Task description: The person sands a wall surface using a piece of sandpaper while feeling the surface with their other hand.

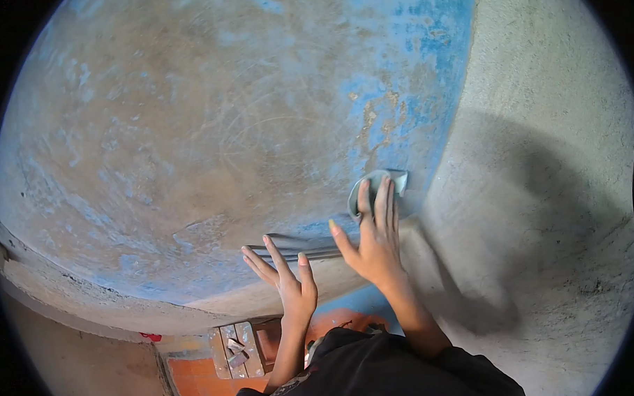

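Head-worn view, facing forward-down

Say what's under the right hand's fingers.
A pale, curled sheet sticks out around the fingers of the right hand. Covered: the part of the sheet under those fingers, and the patch of wall behind it.

Far and left to centre, main wall (188, 119); at right, side wall (550, 85); near left, blocks (237, 358) on stool (251, 340).
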